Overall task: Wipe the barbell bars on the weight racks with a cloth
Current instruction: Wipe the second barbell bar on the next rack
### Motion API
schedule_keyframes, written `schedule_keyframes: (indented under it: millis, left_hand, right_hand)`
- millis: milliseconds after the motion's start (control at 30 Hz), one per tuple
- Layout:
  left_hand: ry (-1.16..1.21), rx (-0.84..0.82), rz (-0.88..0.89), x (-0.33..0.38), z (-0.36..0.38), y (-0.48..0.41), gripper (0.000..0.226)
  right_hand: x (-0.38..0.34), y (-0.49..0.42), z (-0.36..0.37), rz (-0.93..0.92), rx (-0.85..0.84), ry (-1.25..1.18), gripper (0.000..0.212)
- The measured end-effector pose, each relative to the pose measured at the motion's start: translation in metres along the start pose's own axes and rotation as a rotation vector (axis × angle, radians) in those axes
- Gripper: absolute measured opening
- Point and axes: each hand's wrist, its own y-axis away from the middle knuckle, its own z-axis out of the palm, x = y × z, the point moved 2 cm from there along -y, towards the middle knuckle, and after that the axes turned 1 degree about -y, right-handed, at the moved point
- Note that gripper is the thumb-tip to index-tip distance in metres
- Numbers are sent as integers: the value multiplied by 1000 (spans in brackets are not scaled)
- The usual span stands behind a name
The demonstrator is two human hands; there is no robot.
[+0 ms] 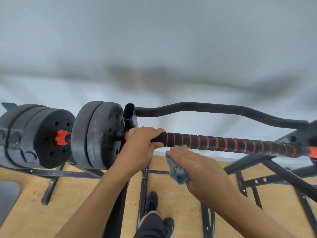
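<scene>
A barbell bar (223,143) with black foam grip and orange rings lies across the black rack (257,164), black weight plates (97,136) on its left end. My left hand (142,145) grips the bar just right of the plates. My right hand (197,167) has straight fingers and presses a blue cloth (178,170) up toward the underside of the bar, just right of my left hand. Most of the cloth is hidden under the palm.
A second stack of plates (39,134) with an orange collar (60,137) sits at the left. A curved black bar (214,109) runs behind, near the white wall. Rack legs stand on the wooden floor (77,194); my feet (151,201) are below.
</scene>
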Motion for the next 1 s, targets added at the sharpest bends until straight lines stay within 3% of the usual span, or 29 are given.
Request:
schedule_keyframes:
  millis: [100, 233, 300, 400, 467, 533, 600, 733, 833, 1000]
  left_hand:
    - [3, 49, -11, -2, 2, 2, 30]
    - [-40, 96, 9, -3, 6, 7, 37]
    - [-91, 116, 49, -6, 7, 8, 41]
    - [-117, 142, 139, -12, 10, 9, 38]
    - [-127, 179, 172, -12, 11, 9, 32]
    - [-120, 210, 175, -9, 12, 7, 38]
    - [-107, 221, 163, -8, 13, 8, 43]
    - [-73, 173, 84, -5, 9, 11, 48]
    - [-125, 108, -15, 2, 6, 9, 65]
    - [-290, 26, -6, 11, 8, 7, 28]
  right_hand:
    - [10, 3, -22, 102, 31, -152, 71]
    - [29, -37, -52, 195, 315, -180, 41]
    - [34, -67, -44, 242, 223, -189, 21]
    - [27, -87, -14, 254, 11, -166, 19]
    - [20, -73, -1, 272, 33, -165, 10]
    - [16, -55, 6, 204, 112, -155, 32]
    - [18, -42, 9, 158, 51, -95, 61]
    - [6, -21, 8, 67, 18, 206, 83]
    - [4, 3, 4, 13, 27, 272, 83]
    - [10, 5, -29, 84, 106, -27, 59]
